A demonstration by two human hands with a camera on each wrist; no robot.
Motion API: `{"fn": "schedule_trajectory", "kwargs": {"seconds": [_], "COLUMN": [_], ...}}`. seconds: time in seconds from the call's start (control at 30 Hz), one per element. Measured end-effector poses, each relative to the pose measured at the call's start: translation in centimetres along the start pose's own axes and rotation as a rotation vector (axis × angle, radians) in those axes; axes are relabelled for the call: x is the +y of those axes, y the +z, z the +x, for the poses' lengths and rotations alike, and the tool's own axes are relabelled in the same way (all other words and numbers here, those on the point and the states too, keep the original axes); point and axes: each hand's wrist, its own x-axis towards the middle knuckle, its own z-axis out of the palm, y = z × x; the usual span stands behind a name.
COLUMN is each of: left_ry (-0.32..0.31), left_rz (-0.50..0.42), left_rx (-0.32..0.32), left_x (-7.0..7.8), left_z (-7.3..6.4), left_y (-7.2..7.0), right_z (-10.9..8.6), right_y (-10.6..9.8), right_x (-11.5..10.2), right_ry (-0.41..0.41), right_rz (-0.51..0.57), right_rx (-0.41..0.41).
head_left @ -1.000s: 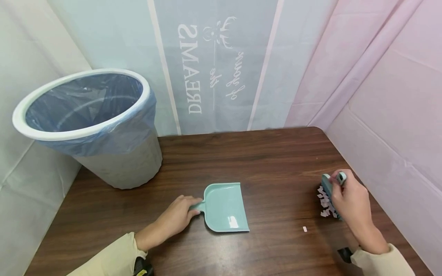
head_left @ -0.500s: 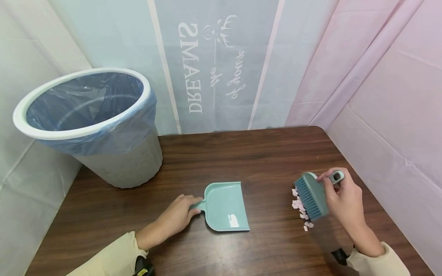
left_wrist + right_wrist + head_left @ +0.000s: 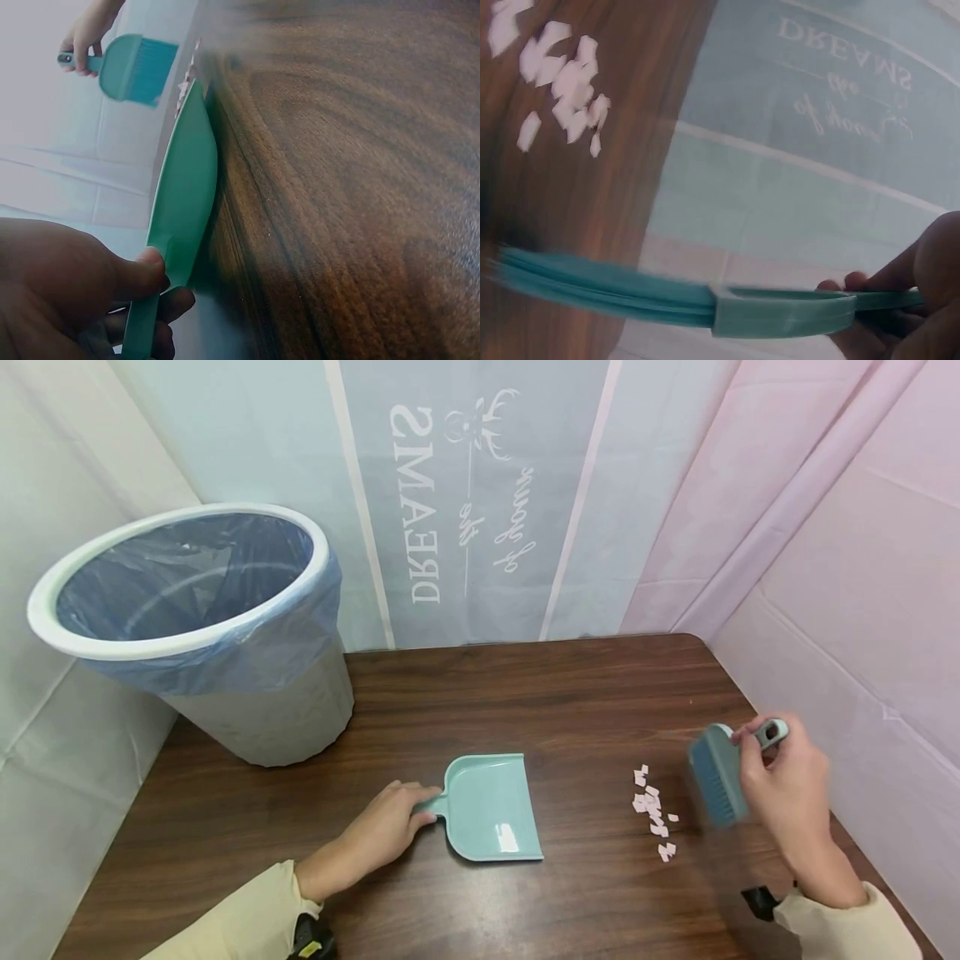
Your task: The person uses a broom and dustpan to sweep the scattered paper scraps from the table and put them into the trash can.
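- L hand [image 3: 382,831]: fingers [image 3: 178,303] pinch dustpan [image 3: 491,810] by its handle, thumb on top, other fingers under. Pan body lies just past fingertips, to R of hand in head view, open lip facing R twd scraps. Can't tell if pan's underside is flat on worktop [image 3: 577,710].
- R hand [image 3: 791,785]: fingers + thumb grip brush [image 3: 723,777] by handle; holed handle end pokes out past grip. Brush head is L of fingers, bristles pointing L + down twd scraps; a bit blurred. Can't tell if bristle tips touch wood.
- Paper scraps [image 3: 651,806]: loose white bits in rough line on worktop, btwn pan lip + brush, nearer brush. Clear of both, not touching any fingers; some overlap, a few sit singly.
- Bin [image 3: 277,718]: grey w/ white rim + bluish liner, upright at back L, well apart from both hands.
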Motion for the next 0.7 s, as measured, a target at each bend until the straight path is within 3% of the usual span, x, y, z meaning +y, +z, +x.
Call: {"fn": "schedule_trajectory", "kwargs": {"seconds": [0.13,0.3,0.43,0.7], "left_ry": [-0.001,0.007,0.012,-0.002], "left_rz": [-0.005,0.005,0.017,0.002], "left_rx": [-0.004,-0.007,-0.011,-0.015], "left_x": [0.1,0.1,0.1,0.2], "left_z": [0.0,0.0,0.0,0.1], "left_y": [-0.1,-0.2,-0.3,-0.2], "right_z": [-1.0,-2.0,-2.3,-2.3], "right_y": [0.2,0.7,1.1,1.9], "right_x": [-0.1,-1.3,-2.4,-3.7], "right_ry": [-0.065,-0.097,-0.112,-0.103], "right_rz": [-0.115,-0.183,-0.176,-0.093], "right_rx": [-0.016,-0.117,-0.165,-0.143]}}
